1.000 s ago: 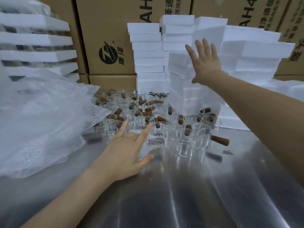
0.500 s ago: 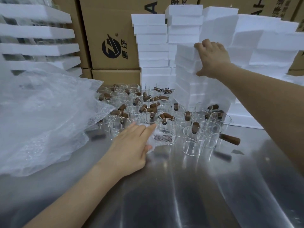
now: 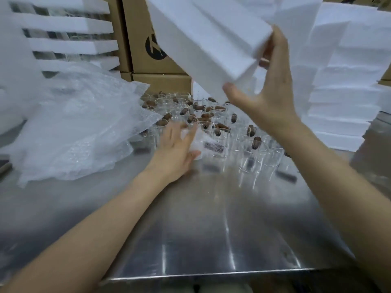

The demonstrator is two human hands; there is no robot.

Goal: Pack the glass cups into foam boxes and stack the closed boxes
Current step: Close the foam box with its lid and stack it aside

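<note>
Foam box (image 3: 207, 39), tilted aloft at twelve o'clock above the glass cups (image 3: 211, 125), gripped at one end by the right hand (image 3: 268, 98) only; left hand (image 3: 175, 153) flat, fingers straight, at the cups' seven o'clock; slippage risks toppling glassware.

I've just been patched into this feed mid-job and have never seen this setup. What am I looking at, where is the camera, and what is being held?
There is no machine here: these are a person's two bare hands, filmed by one wide camera worn on the head, looking forward and down. The right hand grips a white foam box, tilted in the air above the metal table. The left hand lies open, fingers straight, at the near edge of the glass cups, which have brown handles and stand crowded on that table. Crumpled bubble wrap lies to the left. Foam box stacks and cardboard cartons stand behind.
</note>
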